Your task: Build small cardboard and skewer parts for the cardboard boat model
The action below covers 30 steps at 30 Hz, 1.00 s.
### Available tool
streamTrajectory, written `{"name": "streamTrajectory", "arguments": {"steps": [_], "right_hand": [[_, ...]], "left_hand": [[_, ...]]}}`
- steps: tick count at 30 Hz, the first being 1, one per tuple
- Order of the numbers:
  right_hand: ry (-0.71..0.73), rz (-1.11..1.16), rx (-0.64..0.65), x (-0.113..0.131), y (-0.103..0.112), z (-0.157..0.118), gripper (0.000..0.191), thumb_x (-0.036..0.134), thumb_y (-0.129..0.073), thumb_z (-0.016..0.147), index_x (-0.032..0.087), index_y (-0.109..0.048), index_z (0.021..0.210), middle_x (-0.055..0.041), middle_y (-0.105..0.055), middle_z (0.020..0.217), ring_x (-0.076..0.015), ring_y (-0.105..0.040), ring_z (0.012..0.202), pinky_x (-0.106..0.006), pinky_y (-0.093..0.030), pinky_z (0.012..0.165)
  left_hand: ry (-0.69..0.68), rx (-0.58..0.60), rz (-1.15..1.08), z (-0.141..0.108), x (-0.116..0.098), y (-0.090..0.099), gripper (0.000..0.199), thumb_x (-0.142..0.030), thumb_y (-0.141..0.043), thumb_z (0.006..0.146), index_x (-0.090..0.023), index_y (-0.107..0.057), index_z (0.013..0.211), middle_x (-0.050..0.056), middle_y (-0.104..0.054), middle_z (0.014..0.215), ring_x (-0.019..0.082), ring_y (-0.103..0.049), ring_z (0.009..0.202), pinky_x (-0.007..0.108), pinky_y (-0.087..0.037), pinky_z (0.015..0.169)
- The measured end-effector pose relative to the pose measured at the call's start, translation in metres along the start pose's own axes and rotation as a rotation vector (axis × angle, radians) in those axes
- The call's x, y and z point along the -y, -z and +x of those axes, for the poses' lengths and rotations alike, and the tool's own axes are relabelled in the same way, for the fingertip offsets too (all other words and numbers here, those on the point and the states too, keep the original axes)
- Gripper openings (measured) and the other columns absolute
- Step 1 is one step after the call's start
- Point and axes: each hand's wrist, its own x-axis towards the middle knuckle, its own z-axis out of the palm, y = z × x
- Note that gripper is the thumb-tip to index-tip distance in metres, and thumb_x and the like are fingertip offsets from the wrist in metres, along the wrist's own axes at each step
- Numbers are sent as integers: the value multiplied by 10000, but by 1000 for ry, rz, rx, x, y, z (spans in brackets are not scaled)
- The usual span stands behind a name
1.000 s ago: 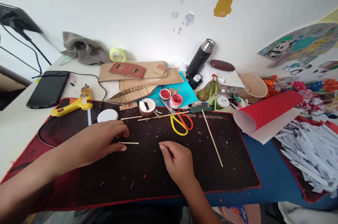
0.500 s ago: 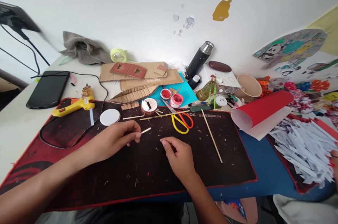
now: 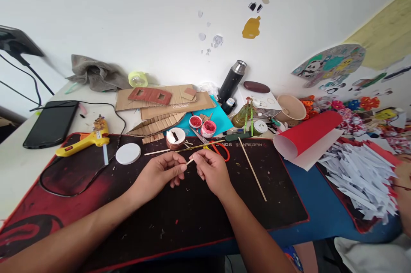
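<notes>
A black mat [image 3: 192, 226] edged in red is spread over a pale tabletop [image 3: 17, 170], which is backed by a white wall [image 3: 128, 16] dotted with small cut-outs. At the mat's left, a yellow glue gun [image 3: 86, 142] is laid beside a round white lid [image 3: 128, 154]; beyond them, brown cardboard pieces [image 3: 178, 103] are stacked, one overlaid by a painted red strip [image 3: 150, 96]. Two open pots of red paint [image 3: 209, 127] are set near a black flask [image 3: 231, 81], which is leaned toward the wall. On the right, a red paper roll [image 3: 316, 133] and a heap of white paper strips [image 3: 359, 176] are seen, and a longer stick [image 3: 252, 170] is left lying on the mat. Both forearms are stretched in from the near edge, the hands brought close together above the mat's middle. A short wooden stick [image 3: 189, 162] is held between them — one end pinched by the left hand [image 3: 162, 171], thumb against fingers, the other by the bent fingertips of the right hand [image 3: 212, 171].
</notes>
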Motion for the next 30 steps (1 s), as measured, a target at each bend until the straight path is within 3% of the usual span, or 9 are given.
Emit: {"name": "streamTrajectory", "arguments": {"steps": [4, 7, 16, 20, 25, 30], "right_hand": [[11, 85, -18, 0, 1, 8, 359, 531, -705, 953, 177, -763, 930, 91, -436, 488, -89, -376, 425, -231, -296, 443], [18, 122, -43, -2, 1, 10, 397, 574, -718, 941, 181, -769, 915, 101, -386, 475, -86, -335, 415, -235, -280, 432], [32, 115, -52, -2, 1, 7, 415, 594, -734, 925, 184, -786, 896, 94, -373, 484, -85, -320, 421, -236, -264, 418], [22, 73, -56, -4, 0, 5, 365, 538, -744, 922, 179, -805, 908, 80, -424, 491, -88, -353, 428, -238, -275, 429], [22, 45, -46, -5, 1, 1, 311, 472, -714, 948, 175, -805, 956, 68, -491, 509, -91, -403, 437, -233, -301, 447], [-12, 128, -18, -10, 2, -4, 331, 496, -730, 936, 171, -792, 942, 94, -421, 479, -84, -352, 414, -229, -276, 425]], "left_hand": [[29, -4, -234, -1, -1, 5, 521, -585, -922, 746, -201, -774, 1065, 53, -780, 819, 170, -683, 654, 282, -545, 590], [71, -24, -288, -2, -1, 9, 496, -582, -900, 779, -177, -791, 1044, 70, -781, 801, 168, -676, 630, 273, -529, 559], [137, 58, -217, -2, 1, 9, 528, -665, -892, 749, -172, -779, 899, 53, -738, 704, 156, -652, 563, 254, -489, 503], [154, 27, -167, -2, 0, 9, 516, -651, -926, 704, -182, -726, 783, 31, -712, 659, 142, -627, 530, 244, -468, 482], [58, -12, -6, -5, -4, 5, 508, -678, -881, 745, -202, -706, 732, 22, -706, 660, 147, -625, 541, 274, -525, 531], [9, -4, 36, -12, 2, 1, 484, -690, -814, 819, -214, -726, 804, 42, -743, 726, 180, -688, 624, 310, -587, 612]]}}
